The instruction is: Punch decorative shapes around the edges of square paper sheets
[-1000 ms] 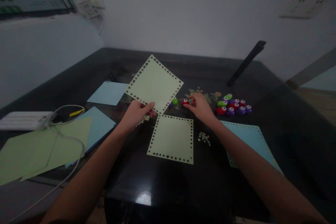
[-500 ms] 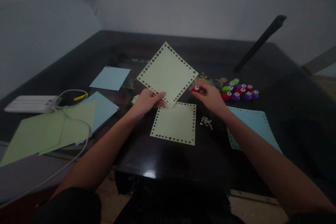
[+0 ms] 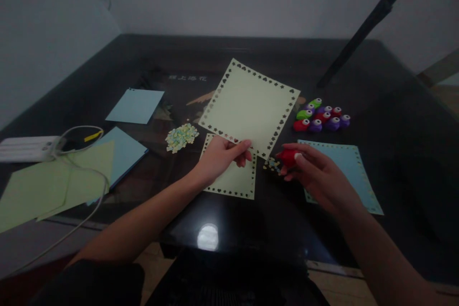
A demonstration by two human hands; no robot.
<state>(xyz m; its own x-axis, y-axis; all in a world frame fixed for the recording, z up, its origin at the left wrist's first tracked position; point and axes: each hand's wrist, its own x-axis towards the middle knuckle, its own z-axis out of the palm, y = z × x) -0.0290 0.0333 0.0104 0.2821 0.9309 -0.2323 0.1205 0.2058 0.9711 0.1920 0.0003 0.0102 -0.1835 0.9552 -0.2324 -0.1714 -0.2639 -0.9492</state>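
My left hand (image 3: 224, 160) pinches the lower edge of a pale green paper sheet (image 3: 250, 107) between thumb and fingers, holding it raised. Small shapes are punched all along its border. My right hand (image 3: 319, 172) is closed around a red craft paper punch (image 3: 288, 158), just off the sheet's lower right corner. Beneath the left hand lies a second punched green sheet (image 3: 233, 184), partly hidden. Near the red punch is a small scatter of paper cut-outs (image 3: 271, 166). A bigger heap of cut-outs (image 3: 181, 137) lies left of the raised sheet.
Several coloured paper punches (image 3: 322, 115) stand grouped at the right. Below them lies a blue sheet with a punched border (image 3: 344, 172). On the left are a blue sheet (image 3: 136, 105), stacked green sheets (image 3: 39, 191), a white device (image 3: 28, 148) and its cable (image 3: 96, 205). A dark bar (image 3: 358, 40) rises behind.
My left hand has moved right with the raised sheet, which has turned. The right hand, with the red punch, has come lower and nearer. The larger heap of cut-outs has come into view.
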